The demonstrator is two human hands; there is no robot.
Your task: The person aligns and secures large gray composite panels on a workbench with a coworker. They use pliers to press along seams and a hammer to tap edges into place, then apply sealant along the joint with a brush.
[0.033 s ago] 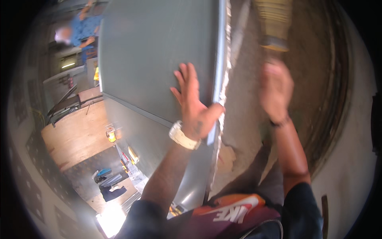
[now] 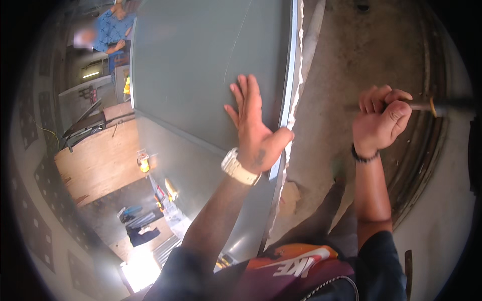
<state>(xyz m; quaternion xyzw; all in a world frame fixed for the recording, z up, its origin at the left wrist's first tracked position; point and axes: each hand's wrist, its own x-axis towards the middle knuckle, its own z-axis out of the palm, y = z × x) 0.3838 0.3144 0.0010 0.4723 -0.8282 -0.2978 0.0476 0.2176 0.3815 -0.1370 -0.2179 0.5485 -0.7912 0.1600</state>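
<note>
My left hand (image 2: 253, 125) lies open on the large grey-green panel (image 2: 191, 55), fingers stretched over its face. Its thumb rests at the panel's pale metal edge, beside a ragged white strip (image 2: 299, 55). To the right of that edge, and apart from it, my right hand (image 2: 379, 118) is closed round the handle of a tool (image 2: 419, 106). A tan ring circles the tool past my fist. Beyond the ring it turns dark and fades into the picture's right rim, so its kind cannot be made out.
Concrete floor (image 2: 346, 45) lies right of the panel. On the left are a wooden board (image 2: 100, 168), a yellow tool (image 2: 143, 163) and several hand tools. A person in a blue patterned shirt (image 2: 113, 30) is at the upper left. A bright light (image 2: 140, 271) glares below.
My right hand has swung the tool from pointing away at the top to pointing right, and shows less blur. My left hand stays on the panel; the view has shifted slightly.
</note>
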